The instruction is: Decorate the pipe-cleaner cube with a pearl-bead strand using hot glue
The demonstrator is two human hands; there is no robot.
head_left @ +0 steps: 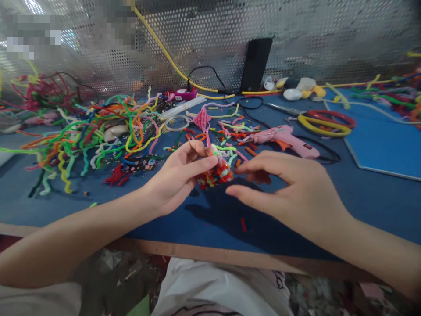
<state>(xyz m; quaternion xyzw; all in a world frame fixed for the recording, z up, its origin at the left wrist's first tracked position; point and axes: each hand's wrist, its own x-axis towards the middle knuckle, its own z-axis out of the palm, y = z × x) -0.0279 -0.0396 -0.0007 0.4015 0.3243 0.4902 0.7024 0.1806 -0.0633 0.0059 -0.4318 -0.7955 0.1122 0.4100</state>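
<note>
Over a blue bench (375,204), pinches a fuzzy bundle (224,171) in the left hand (176,177).
Stretches both bare forearms (108,226) across the wood-edged front, angled inward towards the middle. Arches the right hand (297,188) palm down just beside the bundle, with thumb and curved fingers parted, gripping nothing. Turns the left hand inward, with thumb laid along the bundle and fingers curled behind. Faces, at left, a tangled heap of soft, wavy pipe cleaners (140,131); beyond the right hand, scissors (324,127) with looped red and yellow handles, then a smooth pink glue gun (287,140). Shows the bundle mid-bench, knobbly with red, orange, yellow and mint tufts. Includes, nearer the front edge, a small flat red strip (243,224).
</note>
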